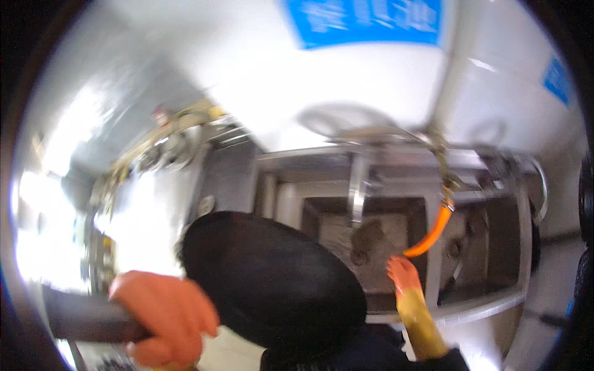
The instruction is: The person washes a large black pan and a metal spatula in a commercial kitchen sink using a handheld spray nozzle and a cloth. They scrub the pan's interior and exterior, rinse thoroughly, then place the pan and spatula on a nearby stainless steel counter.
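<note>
My left hand (162, 317), in an orange rubber glove, is closed around the dark handle (88, 317) of a large black pan, perhaps a wok (274, 278). The pan is tilted in front of me and covers the near left part of a steel sink basin (415, 218). My right hand (403, 271) wears an orange glove with a yellow cuff and is over that basin's right side. The lower end of an orange hose (434, 232) meets its fingers; blur hides whether they grip it. A dark patch, perhaps a scouring pad or drain (369, 239), shows on the basin floor.
A steel faucet spout (357, 199) juts over the basin. On the right is a second basin (501, 269) with a drain and an unclear item inside. A steel counter (227, 171) and several metal bowls (171, 148) stand left. Blue signs with writing (371, 21) hang on the wall.
</note>
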`<state>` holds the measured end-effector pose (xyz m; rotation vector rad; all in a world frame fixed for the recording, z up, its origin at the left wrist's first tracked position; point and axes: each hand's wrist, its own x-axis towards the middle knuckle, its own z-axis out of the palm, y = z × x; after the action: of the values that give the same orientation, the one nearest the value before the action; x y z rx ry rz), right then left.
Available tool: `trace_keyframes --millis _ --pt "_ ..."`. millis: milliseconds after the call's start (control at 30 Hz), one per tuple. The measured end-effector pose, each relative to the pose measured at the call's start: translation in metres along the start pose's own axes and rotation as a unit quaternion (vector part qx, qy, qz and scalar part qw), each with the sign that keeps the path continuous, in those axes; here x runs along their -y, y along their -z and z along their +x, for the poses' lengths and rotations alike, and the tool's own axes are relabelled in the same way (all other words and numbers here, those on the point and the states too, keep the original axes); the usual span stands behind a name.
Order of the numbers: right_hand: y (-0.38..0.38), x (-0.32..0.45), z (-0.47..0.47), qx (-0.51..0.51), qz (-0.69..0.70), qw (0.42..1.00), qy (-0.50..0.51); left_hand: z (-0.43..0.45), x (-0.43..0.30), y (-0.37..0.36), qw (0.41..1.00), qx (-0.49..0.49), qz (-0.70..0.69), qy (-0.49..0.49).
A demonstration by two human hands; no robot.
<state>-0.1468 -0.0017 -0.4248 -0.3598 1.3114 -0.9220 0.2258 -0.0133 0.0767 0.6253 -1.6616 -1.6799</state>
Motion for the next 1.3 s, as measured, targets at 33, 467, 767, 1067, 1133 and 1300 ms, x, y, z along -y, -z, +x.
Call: trace_keyframes --millis 33,467,767,1067,1133,1300 --pt "0.01 0.015 -0.023 0.084 0.081 0.992 0.045 -0.003 0.0 -0.001 0.999 0.012 -0.034 0.008" --pt "-0.081 0.298 -0.076 -0.257 -0.362 0.705 0.554 -0.066 -0.039 -0.047 0.954 -0.281 0.045 0.098" --pt "-0.1 0.27 -0.045 -0.264 -0.364 0.266 0.852 -0.09 -0.037 -0.044 0.941 -0.332 0.015 0.068" --pt "-0.1 0.24 -0.033 -0.206 -0.352 0.652 0.639 -0.04 -0.001 -0.003 0.977 -0.214 0.019 -0.016" --pt "-0.096 0.239 -0.047 -0.219 -0.342 0.626 0.666 -0.019 0.005 -0.012 0.982 -0.184 0.032 -0.013" --pt "-0.077 0.211 -0.072 -0.215 -0.32 0.646 0.659 0.031 0.001 -0.027 0.98 -0.168 0.094 0.047"
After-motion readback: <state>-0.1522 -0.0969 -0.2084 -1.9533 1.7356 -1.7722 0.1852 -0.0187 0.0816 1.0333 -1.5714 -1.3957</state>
